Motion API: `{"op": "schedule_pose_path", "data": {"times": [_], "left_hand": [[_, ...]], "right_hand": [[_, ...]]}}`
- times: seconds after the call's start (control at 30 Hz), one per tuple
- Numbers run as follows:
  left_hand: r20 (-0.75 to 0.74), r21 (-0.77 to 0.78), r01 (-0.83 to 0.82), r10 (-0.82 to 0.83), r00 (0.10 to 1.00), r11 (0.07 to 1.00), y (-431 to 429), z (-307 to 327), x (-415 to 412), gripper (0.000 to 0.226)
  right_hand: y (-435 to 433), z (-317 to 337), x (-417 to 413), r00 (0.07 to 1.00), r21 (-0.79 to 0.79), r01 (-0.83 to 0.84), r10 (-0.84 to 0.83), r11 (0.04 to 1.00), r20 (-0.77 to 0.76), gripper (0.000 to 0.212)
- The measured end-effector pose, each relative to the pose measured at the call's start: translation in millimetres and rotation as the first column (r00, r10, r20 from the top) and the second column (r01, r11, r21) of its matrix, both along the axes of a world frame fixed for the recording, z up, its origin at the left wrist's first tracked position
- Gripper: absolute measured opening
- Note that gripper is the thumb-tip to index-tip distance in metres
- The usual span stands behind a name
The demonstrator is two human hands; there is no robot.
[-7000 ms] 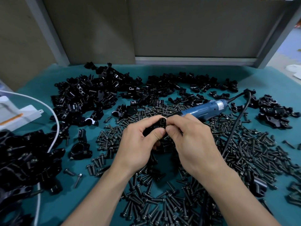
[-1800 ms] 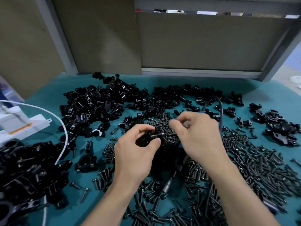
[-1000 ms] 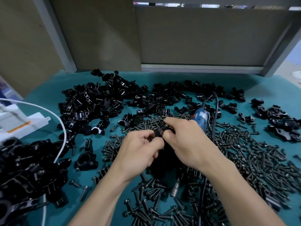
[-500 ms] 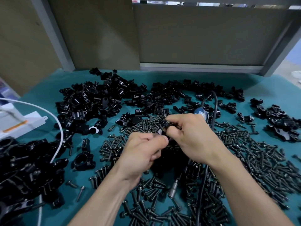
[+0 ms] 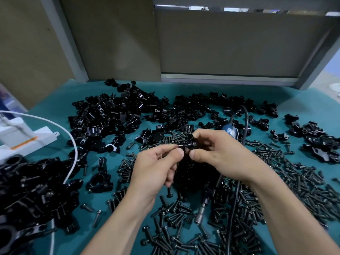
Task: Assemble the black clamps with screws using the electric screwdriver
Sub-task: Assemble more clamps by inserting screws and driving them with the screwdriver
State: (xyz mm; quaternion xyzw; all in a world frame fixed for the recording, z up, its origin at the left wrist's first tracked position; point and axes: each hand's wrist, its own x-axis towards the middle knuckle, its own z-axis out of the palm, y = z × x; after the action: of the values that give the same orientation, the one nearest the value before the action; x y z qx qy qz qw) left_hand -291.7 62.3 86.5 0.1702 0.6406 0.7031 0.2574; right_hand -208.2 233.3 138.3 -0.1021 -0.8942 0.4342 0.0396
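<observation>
Above the middle of the table, my two hands meet around a small black clamp (image 5: pixel 186 145). My left hand (image 5: pixel 156 168) pinches the clamp's near left end between thumb and forefinger. My right hand (image 5: pixel 220 155) pinches a screw (image 5: pixel 192 142) at the clamp's right side; most of the screw is hidden by the fingers. The electric screwdriver lies on the table under my right wrist. Its blue body (image 5: pixel 229 131) shows beyond the hand and its metal chuck (image 5: pixel 201 211) points toward me.
Heaps of loose black clamp parts (image 5: pixel 110 116) cover the far table, the left edge (image 5: pixel 27 192) and the right side (image 5: pixel 316 142). Loose screws (image 5: pixel 276 173) carpet the teal mat in front and to the right. A white box (image 5: pixel 22 142) with a white cable (image 5: pixel 72 146) sits left. One assembled clamp (image 5: pixel 99 182) lies apart.
My right hand came back from the screw pile and joined my left hand at the clamp. Over the last half second both hands stay together and barely shift.
</observation>
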Motion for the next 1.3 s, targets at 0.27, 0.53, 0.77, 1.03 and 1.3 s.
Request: {"op": "schedule_pose_path", "data": {"times": [0.27, 0.53, 0.77, 1.03, 1.3], "left_hand": [[-0.239, -0.104, -0.001, -0.024, 0.971, 0.995, -3, -4, -6, 0.021], [-0.252, -0.06, 0.012, -0.027, 0.967, 0.998, 0, -7, 2, 0.012], [0.048, 0.124, 0.087, -0.094, 0.994, 0.988, 3, -5, 6, 0.028], [0.358, 0.29, 0.171, -0.272, 0.893, 0.942, -2, 3, 0, 0.043], [0.285, 0.104, -0.091, 0.058, 0.957, 0.99, 7, -2, -2, 0.007]], "right_hand": [[-18, -6, -5, 0.998, 0.084, 0.058, -0.057, 0.995, -0.008, 0.005], [-14, 2, 1, 0.998, 0.147, 0.062, -0.061, 0.987, -0.008, 0.003], [-16, 5, 1, 0.998, 0.177, 0.061, -0.066, 0.982, 0.019, 0.012], [-24, 4, 18, 0.998, 0.116, -0.05, 0.044, 0.992, 0.05, 0.057], [18, -3, 23, 0.635, 0.21, 0.735, -0.763, 0.645, 0.119, 0.058]]}}
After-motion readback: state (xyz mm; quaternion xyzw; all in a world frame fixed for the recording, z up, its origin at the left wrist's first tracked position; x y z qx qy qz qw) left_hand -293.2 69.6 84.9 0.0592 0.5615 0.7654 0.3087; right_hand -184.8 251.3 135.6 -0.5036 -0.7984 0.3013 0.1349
